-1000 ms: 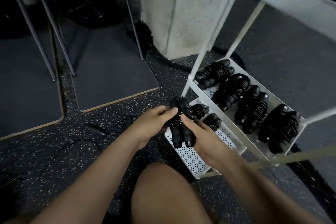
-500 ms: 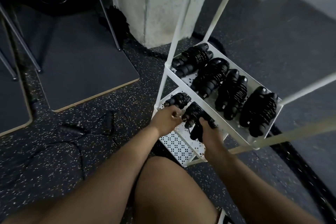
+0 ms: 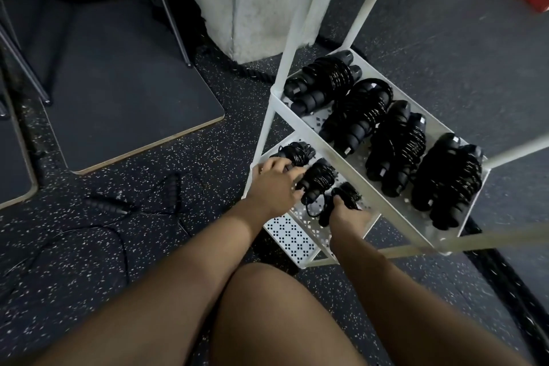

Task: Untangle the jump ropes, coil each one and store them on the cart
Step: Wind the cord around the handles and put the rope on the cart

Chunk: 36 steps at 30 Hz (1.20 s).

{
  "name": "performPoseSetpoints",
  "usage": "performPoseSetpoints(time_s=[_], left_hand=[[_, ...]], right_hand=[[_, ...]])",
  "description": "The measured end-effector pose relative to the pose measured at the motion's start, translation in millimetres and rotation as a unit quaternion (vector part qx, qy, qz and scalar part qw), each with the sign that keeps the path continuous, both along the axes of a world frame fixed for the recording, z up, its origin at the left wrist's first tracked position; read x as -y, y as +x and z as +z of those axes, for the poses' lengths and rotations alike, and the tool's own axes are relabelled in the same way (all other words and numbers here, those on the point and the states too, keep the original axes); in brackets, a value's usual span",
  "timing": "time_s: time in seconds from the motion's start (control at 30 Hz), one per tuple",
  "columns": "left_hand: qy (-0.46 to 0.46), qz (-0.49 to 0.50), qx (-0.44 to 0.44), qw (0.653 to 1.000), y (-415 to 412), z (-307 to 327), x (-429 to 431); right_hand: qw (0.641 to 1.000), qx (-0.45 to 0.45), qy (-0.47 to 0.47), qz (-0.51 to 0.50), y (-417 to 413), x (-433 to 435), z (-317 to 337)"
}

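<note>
You are wearing the only camera on your head, and it is looking forward and steeply down past your knee [image 3: 282, 312] at the cart [image 3: 297, 44]. It is sitting close: your forearms are rising from the bottom edge to your left hand [image 3: 274, 184] and right hand [image 3: 349, 217] at the lower shelf's [image 3: 291, 235] near-left corner. The wide lens is bending the cart's posts.

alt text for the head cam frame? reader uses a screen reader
A person's right hand grips a coiled jump rope on a white cart's lower shelf while the left hand touches a neighbouring coil. Four coils fill the upper shelf; one loose rope lies on the floor.
</note>
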<state>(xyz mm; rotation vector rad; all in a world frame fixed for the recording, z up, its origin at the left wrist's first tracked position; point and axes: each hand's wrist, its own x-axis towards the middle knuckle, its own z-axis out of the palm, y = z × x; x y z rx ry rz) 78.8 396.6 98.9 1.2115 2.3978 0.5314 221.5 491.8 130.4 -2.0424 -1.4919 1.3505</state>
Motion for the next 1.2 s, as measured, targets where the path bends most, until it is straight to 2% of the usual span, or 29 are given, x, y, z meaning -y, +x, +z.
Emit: performPoseSetpoints(time_s=[0.17, 0.3, 0.4, 0.57, 0.67, 0.77, 0.87, 0.93, 1.03, 1.2], left_hand=[[0.034, 0.048, 0.054, 0.997, -9, -10, 3], [0.041, 0.045, 0.048, 0.997, -10, -12, 4], [0.052, 0.035, 0.048, 0.997, -11, -13, 6], [0.088, 0.031, 0.047, 0.995, -15, -7, 13], [0.142, 0.051, 0.043, 0.988, -13, -12, 31], [0.187, 0.083, 0.025, 0.978, -10, -20, 57], [0.171, 0.100, 0.049, 0.979, -7, -31, 83], [0.137, 0.130, 0.073, 0.979, -18, -42, 123], [0.075, 0.163, 0.123, 0.976, -36, -52, 167], [-0.076, 0.154, 0.122, 0.978, -95, -75, 244]], right_hand=[[0.995, -0.030, -0.055, 0.075, -2, -3, -30], [0.987, 0.062, -0.006, 0.151, 0, -7, -52], [0.985, 0.086, 0.004, 0.149, 3, -9, -66], [0.980, 0.084, 0.071, 0.164, 1, 5, -25], [0.966, 0.103, 0.139, 0.193, 3, 14, 0], [0.928, 0.062, 0.238, 0.280, 0, 28, 21], [0.862, 0.020, 0.350, 0.366, -6, 36, 15], [0.821, -0.011, 0.368, 0.437, -29, 58, 0], [0.779, -0.043, 0.361, 0.512, -57, 84, -16], [0.713, -0.041, 0.306, 0.629, -119, 138, -67]])
